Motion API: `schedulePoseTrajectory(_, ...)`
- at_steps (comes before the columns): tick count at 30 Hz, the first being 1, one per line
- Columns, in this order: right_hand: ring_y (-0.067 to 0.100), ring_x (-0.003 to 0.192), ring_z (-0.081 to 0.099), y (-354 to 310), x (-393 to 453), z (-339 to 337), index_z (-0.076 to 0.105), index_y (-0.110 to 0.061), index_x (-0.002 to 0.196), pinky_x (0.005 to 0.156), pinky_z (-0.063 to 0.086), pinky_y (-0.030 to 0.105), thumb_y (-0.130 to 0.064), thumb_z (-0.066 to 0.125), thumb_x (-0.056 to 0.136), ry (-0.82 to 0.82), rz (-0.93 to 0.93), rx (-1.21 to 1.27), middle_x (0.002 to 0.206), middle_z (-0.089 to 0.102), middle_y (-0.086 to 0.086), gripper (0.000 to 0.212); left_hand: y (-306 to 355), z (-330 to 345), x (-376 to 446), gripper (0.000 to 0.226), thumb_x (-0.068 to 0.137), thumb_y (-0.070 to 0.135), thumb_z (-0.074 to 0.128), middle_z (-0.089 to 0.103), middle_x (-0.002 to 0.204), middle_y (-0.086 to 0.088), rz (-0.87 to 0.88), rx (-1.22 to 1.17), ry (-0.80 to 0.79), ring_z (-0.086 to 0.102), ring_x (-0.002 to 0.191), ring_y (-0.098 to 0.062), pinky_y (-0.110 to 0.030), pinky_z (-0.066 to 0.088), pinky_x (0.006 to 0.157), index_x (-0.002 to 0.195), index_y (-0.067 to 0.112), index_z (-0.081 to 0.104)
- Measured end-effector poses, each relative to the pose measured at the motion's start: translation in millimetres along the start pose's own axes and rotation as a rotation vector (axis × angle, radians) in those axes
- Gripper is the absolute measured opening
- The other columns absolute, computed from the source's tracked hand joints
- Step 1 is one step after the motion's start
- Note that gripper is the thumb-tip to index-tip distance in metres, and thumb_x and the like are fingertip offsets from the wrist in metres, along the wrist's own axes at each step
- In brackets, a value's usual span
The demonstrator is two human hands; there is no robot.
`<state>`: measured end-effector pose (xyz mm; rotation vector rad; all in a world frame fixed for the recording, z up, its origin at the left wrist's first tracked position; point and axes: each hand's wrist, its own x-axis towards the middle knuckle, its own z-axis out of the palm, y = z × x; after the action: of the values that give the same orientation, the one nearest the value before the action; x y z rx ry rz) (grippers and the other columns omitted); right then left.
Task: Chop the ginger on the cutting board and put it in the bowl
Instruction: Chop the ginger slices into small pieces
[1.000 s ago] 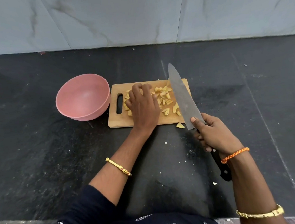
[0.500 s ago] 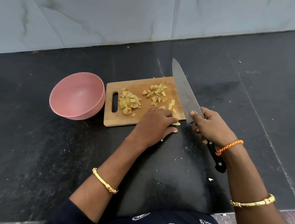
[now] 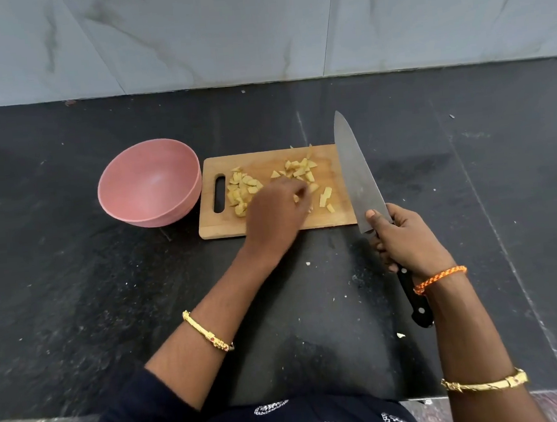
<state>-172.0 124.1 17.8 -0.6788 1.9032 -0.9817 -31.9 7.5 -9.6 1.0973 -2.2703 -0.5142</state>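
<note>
A wooden cutting board (image 3: pixel 214 228) lies on the black counter with chopped ginger in two groups, a left heap (image 3: pixel 240 190) and a looser right scatter (image 3: pixel 302 170). The pink bowl (image 3: pixel 156 218) stands just left of the board, and nothing shows inside it. My left hand (image 3: pixel 274 214), blurred, hovers over the board's middle with its fingertips pinched on a small ginger piece. Gripped by its black handle in my right hand (image 3: pixel 404 240), a large knife (image 3: pixel 356 173) points its blade away along the board's right edge.
A grey marble wall (image 3: pixel 254 27) closes off the back of the counter. A few tiny ginger scraps (image 3: pixel 401 335) lie on the dark counter near my body. Open counter stretches left of the bowl and right of the knife.
My left hand left the heap, reached to the stray ginger piece in front of the board, and came back over the board with it. The knife stayed put.
</note>
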Motion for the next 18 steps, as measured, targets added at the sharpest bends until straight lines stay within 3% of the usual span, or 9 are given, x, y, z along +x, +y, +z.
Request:
schedulePoseTrajectory(4,0.008,0.037,0.036,3,0,2,0.055,-0.016,0.099,0.032,0.035,0.02,-0.028,0.043,0.1,-0.015,-0.003,-0.052,0.06,0.044,0.002,0.017,-18,-7,8,0.024,0.089,0.021,0.062,0.065,0.099,0.001,-0.202,-0.006,0.074,0.057,0.083,-0.008,-0.018,0.043,0.071,0.112,0.017,0.068)
schedulePoseTrajectory(6,0.011,0.042,0.039,5,-1,3,0.055,-0.014,0.099,0.038,0.038,0.024,-0.028,0.044,0.1,-0.028,-0.007,-0.095,0.061,0.046,0.002,0.018,-20,-8,5,0.021,0.086,0.024,0.066,0.063,0.096,0.004,-0.198,-0.022,0.084,0.053,0.079,-0.005,-0.018,0.043,0.069,0.105,0.018,0.07)
schedulePoseTrajectory(9,0.018,0.058,0.048,8,-3,7,0.056,-0.008,0.097,0.055,0.043,0.033,-0.03,0.045,0.098,0.001,-0.054,-0.237,0.066,0.051,0.003,0.025,-18,-3,-4,0.025,0.083,0.035,0.068,0.06,0.097,0.005,-0.129,-0.064,-0.061,0.055,0.082,-0.006,-0.023,0.048,0.072,0.102,0.018,0.071)
schedulePoseTrajectory(12,0.026,0.078,0.055,11,-11,14,0.058,-0.014,0.097,0.067,0.042,0.03,-0.029,0.046,0.097,0.076,-0.158,-0.372,0.074,0.057,0.004,0.019,-17,8,-10,0.029,0.083,0.037,0.067,0.058,0.098,0.007,-0.109,-0.023,-0.102,0.056,0.086,-0.009,-0.026,0.049,0.073,0.106,0.019,0.069)
schedulePoseTrajectory(18,0.039,0.085,0.056,22,-18,41,0.053,-0.018,0.097,0.071,0.047,0.038,-0.031,0.041,0.097,0.151,-0.217,-0.548,0.08,0.06,0.013,0.018,-16,19,-8,0.022,0.085,0.026,0.067,0.062,0.096,0.004,-0.177,-0.063,-0.037,0.057,0.085,-0.012,-0.026,0.046,0.069,0.104,0.016,0.071)
